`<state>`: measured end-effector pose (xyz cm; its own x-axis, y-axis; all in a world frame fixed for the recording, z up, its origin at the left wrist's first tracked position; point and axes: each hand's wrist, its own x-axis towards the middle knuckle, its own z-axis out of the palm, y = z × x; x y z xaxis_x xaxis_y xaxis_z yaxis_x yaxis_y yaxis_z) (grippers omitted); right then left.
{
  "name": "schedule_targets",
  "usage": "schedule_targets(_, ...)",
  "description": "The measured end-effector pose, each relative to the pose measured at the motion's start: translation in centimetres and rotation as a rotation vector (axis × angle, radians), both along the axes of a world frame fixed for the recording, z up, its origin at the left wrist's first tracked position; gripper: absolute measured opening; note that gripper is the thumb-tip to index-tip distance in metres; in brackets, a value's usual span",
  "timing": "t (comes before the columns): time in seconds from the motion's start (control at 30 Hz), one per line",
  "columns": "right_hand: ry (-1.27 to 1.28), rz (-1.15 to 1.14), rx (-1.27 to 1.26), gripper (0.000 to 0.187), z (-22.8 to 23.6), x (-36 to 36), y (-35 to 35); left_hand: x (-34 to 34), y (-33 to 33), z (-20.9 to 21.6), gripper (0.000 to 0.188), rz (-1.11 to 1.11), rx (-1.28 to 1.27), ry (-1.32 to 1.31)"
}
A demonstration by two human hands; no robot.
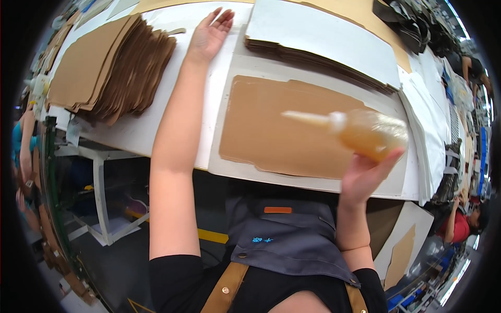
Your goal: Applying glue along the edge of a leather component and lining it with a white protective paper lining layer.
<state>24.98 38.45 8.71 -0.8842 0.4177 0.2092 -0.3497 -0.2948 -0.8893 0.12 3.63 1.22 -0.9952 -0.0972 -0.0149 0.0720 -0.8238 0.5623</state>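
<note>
Above the right part of a brown cardboard sheet (282, 125), grips a squeeze bottle (368, 133) in the right hand (371, 175), with fingers wrapped beneath and around the near side of the body. Shows clear, shiny walls, an amber content, a whitish collar and a long, pale, tapering nozzle; looks blurred along the outline. Lies tipped almost on its side over the sheet, with nozzle to the left and base to the right; cannot tell whether touching the cardboard at the tip.

Bends the right arm at the elbow close to the body, with forearm angled up over the table's near edge. Reaches the left arm far forward, almost straight, across the white table (130, 136). Holds the left hand (213, 34) open, palm showing, fingers loosely curved and slightly apart, just left of a white-topped stack of sheets (323, 39); cannot tell whether resting on the table.

Beneath the brown sheet, with its stepped edges, shows a pale grey board (222, 163). Farther left, leans a thick stack of brown cardboard (94, 60); at the right edge, drapes white sheeting (427, 130). Nearer the body, wears a dark apron (287, 237) with brown straps.
</note>
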Motion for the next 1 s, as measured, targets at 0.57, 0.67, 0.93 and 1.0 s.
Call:
schedule_targets(0.57, -0.247, -0.605, 0.101, 0.058, -3.0, 3.7, 26.9, -1.4, -3.4, -1.7, 0.036, -0.1, -0.003, 0.038)
schedule_targets(0.67, -0.329, -0.726, 0.364, 0.056, -4.8, 2.4, 28.0, -1.3, -3.7, -2.3, 0.037, -0.084, -0.041, 0.036)
schedule_targets(0.93, -0.473, -0.856, 0.766, 0.046, -6.3, 1.5, 28.6, -0.8, -3.6, -2.7, 0.038, -0.037, -0.082, -0.006)
schedule_targets(1.0, -0.52, -0.896, 0.863, 0.044, -6.1, 1.9, 28.7, -0.9, -3.8, -2.6, 0.038, -0.051, -0.098, 0.006)
